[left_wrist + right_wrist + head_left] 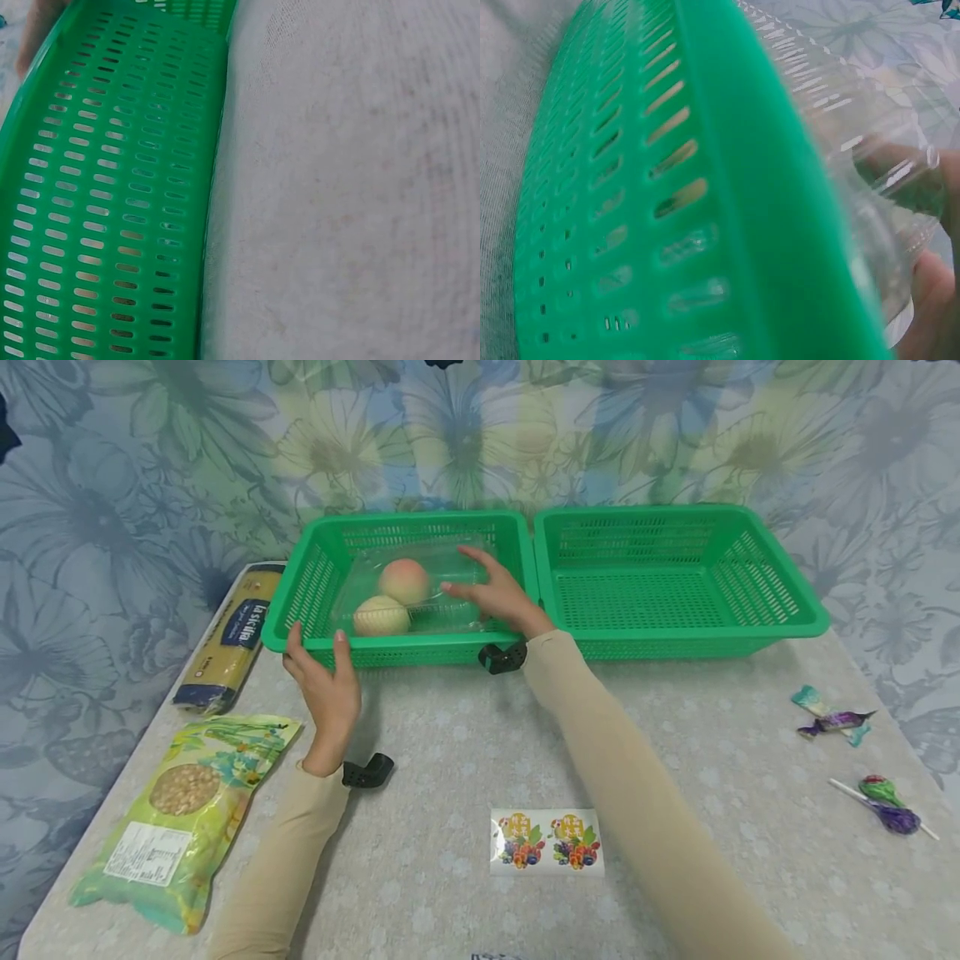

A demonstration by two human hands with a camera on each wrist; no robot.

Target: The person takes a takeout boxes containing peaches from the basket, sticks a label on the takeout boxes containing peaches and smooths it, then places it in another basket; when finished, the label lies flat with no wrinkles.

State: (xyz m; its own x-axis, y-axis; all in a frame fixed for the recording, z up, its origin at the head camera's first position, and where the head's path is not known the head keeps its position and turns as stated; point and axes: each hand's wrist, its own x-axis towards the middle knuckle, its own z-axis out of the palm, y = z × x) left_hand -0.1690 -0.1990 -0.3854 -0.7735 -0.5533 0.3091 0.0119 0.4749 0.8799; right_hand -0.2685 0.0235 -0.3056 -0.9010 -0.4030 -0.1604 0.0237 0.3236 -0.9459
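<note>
Inside the left green basket [450, 653] lies a clear plastic fruit box [450, 556] with two peaches [405, 581] showing through it. My right hand [498, 593] reaches over the basket's front rim and holds the box at its right end. In the right wrist view its fingers [930, 292] sit around the clear plastic, one seen through it. At the basket's front left corner is my left hand [326, 693], thumb and fingers apart and straight at the rim. The left wrist view shows mostly the basket's slotted side [112, 187].
A second green basket [682, 646] stands against the left one's right side. Left are a pasta packet [232, 635] and a yellow-green bag [187, 810]. A fruit sticker sheet [547, 842] lies in front. Wrapped candies [834, 723] and lollipops [892, 814] are at right.
</note>
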